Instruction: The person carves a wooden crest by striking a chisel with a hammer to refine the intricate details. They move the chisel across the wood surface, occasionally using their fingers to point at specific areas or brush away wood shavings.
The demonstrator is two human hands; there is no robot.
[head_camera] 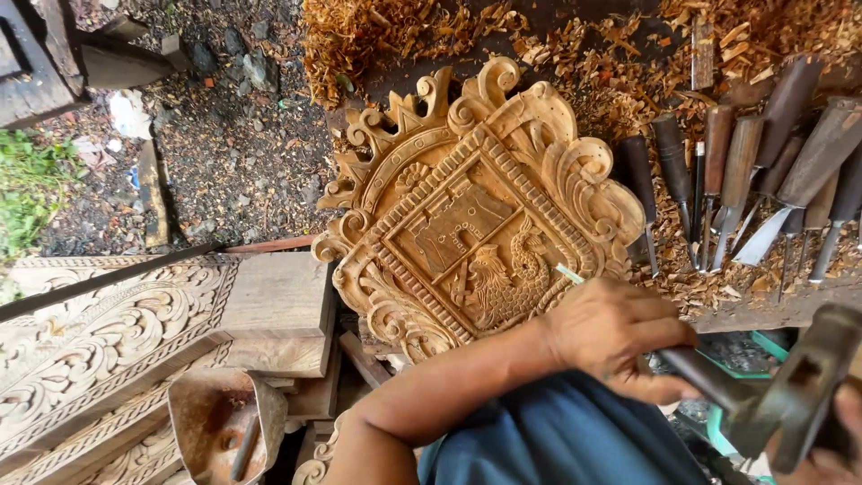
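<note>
A carved wooden crest panel [467, 211] with scrolls, a shield and a rooster figure lies on the workbench. My left hand [611, 337] rests at its lower right edge, gripping a chisel [705, 377] by its dark handle; the pale blade tip [568, 272] touches the carving beside the rooster. My right hand [840, 445], mostly cut off at the bottom right corner, holds a metal hammer [799, 391] whose head hovers just behind the chisel handle's end.
A row of several wood-handled chisels [745, 171] lies to the panel's right among wood shavings [404, 31]. Carved planks [108, 332] and a rusty metal bowl [224, 422] sit at lower left. Gravel ground [224, 135] shows at upper left.
</note>
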